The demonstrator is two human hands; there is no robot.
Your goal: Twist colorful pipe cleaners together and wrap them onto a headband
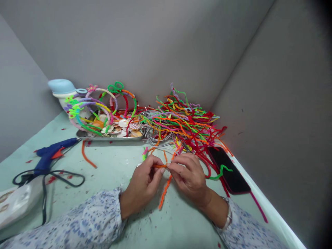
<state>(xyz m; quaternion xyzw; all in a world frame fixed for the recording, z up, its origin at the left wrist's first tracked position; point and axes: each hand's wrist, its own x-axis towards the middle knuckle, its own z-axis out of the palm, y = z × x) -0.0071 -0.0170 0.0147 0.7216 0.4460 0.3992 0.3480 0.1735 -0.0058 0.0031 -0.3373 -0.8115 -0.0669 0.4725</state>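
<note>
Orange pipe cleaners (165, 193) cross between my two hands, with fuzzy ends sticking out above and below the fingertips. My left hand (145, 181) pinches one orange length between thumb and forefinger. Close against it, my right hand (190, 178) is closed, its fingertips pinching the same orange pieces where they meet. The exact crossing is partly hidden by the fingers. Just behind my hands lie a green-and-pink piece (144, 153) and coils of silver wire (158, 133).
A metal tray (111, 139) holds shells, with pipe-cleaner headbands (105, 107) above. Beside it lies a heap of coloured pipe cleaners (186, 121). A phone (229, 171) is at right; a blue glue gun (49, 154), its cord and a white packet (22, 200) are at left.
</note>
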